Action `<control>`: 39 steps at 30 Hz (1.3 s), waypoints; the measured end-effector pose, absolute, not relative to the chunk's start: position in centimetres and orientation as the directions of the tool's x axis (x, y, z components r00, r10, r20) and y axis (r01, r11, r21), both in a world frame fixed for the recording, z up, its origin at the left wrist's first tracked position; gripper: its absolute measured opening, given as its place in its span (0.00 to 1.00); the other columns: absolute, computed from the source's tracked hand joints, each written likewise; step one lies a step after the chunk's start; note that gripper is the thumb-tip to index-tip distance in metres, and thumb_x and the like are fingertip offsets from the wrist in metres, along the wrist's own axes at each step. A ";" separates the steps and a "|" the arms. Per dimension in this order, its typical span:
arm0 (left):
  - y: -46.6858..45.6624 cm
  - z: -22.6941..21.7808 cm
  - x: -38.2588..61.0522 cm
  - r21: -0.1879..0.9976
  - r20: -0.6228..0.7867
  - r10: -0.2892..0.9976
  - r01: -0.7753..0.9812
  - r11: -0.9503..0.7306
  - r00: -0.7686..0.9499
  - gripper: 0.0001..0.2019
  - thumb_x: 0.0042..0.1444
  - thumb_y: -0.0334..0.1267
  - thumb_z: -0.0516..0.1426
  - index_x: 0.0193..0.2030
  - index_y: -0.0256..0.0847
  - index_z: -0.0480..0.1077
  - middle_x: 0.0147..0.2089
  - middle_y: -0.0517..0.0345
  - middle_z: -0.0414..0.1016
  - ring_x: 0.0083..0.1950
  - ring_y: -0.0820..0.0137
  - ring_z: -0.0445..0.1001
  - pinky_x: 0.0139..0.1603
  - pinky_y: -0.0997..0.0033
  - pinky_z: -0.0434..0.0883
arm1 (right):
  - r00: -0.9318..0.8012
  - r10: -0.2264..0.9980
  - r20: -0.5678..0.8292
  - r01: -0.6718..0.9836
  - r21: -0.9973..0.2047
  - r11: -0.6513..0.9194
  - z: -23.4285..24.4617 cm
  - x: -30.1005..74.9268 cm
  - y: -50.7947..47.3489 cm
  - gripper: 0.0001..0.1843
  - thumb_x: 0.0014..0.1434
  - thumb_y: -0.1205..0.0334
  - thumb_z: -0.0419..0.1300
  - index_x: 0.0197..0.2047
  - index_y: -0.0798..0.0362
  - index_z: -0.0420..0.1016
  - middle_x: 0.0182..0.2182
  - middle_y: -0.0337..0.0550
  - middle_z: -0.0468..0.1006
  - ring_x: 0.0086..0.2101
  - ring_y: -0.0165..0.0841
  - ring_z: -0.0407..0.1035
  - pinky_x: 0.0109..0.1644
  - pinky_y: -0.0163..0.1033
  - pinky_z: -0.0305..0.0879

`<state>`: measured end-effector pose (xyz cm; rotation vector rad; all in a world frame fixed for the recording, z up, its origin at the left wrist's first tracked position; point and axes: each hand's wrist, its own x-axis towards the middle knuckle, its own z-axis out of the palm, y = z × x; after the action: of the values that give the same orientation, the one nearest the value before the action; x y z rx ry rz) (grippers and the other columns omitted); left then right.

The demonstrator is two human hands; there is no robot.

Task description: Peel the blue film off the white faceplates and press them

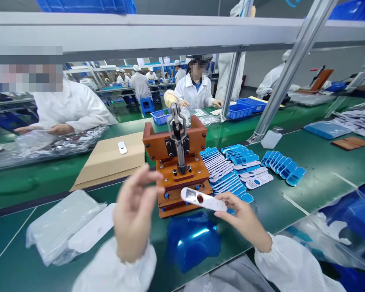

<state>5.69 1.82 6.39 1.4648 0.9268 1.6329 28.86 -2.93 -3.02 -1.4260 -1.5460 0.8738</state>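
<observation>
My right hand pinches one end of a long white plastic faceplate, which has a window at its far end and a round hole. The plate is tilted in the air in front of the orange-brown toggle-clamp fixture. My left hand is raised left of the fixture, fingers and thumb apart, slightly blurred, with nothing seen in it. Under the faceplate, a crumpled blue film lies on the green bench. Rows of similar faceplates with blue film lie right of the fixture.
At left are a clear bag and a white strip. A cardboard box carries a small white part. A white bottle stands by a metal post. Co-workers in white sit across the bench.
</observation>
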 end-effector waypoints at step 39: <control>4.7 -3.3 -14.5 0.506 0.044 0.977 0.848 0.159 -0.210 0.23 0.41 0.62 0.55 0.29 0.42 0.71 0.34 0.49 0.77 0.36 0.57 0.74 0.35 0.64 0.68 | -0.084 0.968 0.235 0.505 -0.828 0.245 -4.1 27.8 4.4 0.21 0.57 0.50 0.58 0.51 0.51 0.69 0.50 0.48 0.67 0.52 0.40 0.62 0.54 0.48 0.65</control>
<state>-14.53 4.65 -3.35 1.7562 2.1474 0.6256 27.82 4.37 -4.13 -1.3723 -1.7127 0.7254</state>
